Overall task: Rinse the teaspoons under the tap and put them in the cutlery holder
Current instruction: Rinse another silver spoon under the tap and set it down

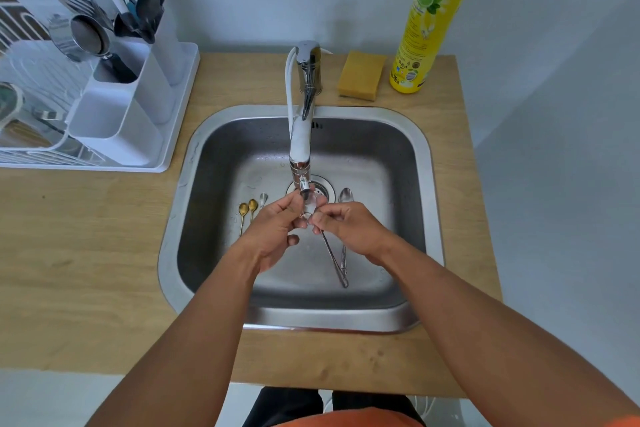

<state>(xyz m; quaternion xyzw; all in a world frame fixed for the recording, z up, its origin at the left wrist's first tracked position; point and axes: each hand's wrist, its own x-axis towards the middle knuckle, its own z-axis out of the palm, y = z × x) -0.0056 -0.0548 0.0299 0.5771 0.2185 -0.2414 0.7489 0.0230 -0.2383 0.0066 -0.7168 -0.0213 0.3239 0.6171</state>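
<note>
Both hands meet under the tap (304, 135) over the steel sink (398, 315). My right hand (349, 229) pinches a silver teaspoon (333, 258) by its handle, whose end points toward me. My left hand (277, 229) curls its fingers round the bowl end, in the water stream. Two gold teaspoons (247, 210) and a small silver one (263, 199) lie on the sink floor to the left. Another silver teaspoon (345, 196) lies to the right of the drain. The white cutlery holder (117, 121) stands at the back left, with forks and spoons in its rear compartments.
A white dish rack (31, 135) sits beside the cutlery holder on a white tray. A yellow sponge (362, 74) and a tall dish-soap bottle (433, 17) stand behind the sink on the wooden counter (86, 253).
</note>
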